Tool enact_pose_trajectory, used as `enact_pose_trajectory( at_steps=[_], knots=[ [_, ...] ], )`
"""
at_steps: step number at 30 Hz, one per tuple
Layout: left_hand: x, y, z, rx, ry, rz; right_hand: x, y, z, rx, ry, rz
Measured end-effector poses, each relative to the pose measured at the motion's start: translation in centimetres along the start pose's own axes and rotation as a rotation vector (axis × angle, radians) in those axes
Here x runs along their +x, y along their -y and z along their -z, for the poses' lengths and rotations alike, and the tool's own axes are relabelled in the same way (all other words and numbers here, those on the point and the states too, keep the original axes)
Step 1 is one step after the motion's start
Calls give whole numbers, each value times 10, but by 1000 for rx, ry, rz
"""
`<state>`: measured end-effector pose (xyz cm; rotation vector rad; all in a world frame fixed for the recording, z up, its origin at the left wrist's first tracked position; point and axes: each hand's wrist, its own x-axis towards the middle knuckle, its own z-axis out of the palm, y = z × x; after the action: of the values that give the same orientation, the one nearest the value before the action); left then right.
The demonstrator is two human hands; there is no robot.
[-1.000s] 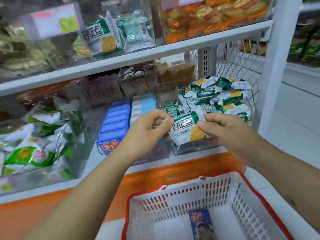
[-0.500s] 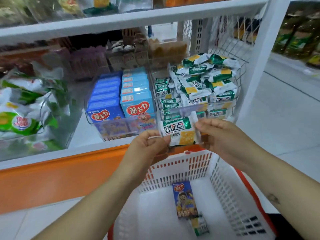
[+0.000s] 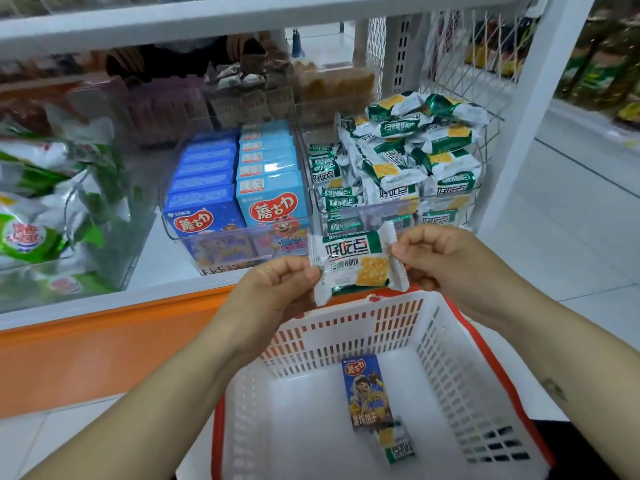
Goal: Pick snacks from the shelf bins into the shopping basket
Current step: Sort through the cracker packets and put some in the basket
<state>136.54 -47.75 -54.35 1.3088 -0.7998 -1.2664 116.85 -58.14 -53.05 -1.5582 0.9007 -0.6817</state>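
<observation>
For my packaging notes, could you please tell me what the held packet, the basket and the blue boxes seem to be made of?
The packet looks like thin glossy plastic film, judging by its crimped, serrated end seals. The basket seems rigid moulded plastic: slotted white walls, red rim. The blue boxes look like printed cardboard, given their sharp folded edges.

Left hand [image 3: 277, 284], right hand [image 3: 446, 261]: pinch grips.

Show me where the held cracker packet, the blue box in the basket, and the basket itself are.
cracker packet [image 3: 353, 263]: head view, middle of its front.
blue snack box [image 3: 367, 389]: head view, its printed face.
shopping basket [image 3: 346, 337]: head view, its far wall.
</observation>
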Motion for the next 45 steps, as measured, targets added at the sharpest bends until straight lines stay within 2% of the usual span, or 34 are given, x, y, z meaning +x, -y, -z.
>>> enact_pose_trajectory(
  at_steps=[6,14,17,19,22,26,32,35,39,41,45],
  knots=[
    [-7,-2,2,119,10,3,-5,3,1,21,-21,-11],
    [-8,-6,1,-82,-3,7,-10,10,-3,296,4,-94],
    [-10,-4,-5,6,-84,-64,-10,6,-10,144,-48,-54],
    [-11,2,-10,78,-180,-137,-9,3,-17,167,-91,-25],
    [-8,10,-13,30,-254,-177,-10,2,-20,276,-106,-56],
    [-4,9,-12,-62,-241,-211,-8,2,-18,342,-95,-88],
    [-4,2,-14,-20,-219,-265,-4,4,-10,415,-57,-119],
    [-4,1,-16,95,-236,-284,-3,0,-8,371,-60,-105],
    [-5,-1,-16,192,-277,-299,-4,-5,-11,138,-127,3],
    [-7,-3,-15,206,-290,-317,-5,-3,-12,112,-80,18],
    [-11,-6,-13,198,-275,-363,-8,2,-12,173,152,-73]
  ],
)
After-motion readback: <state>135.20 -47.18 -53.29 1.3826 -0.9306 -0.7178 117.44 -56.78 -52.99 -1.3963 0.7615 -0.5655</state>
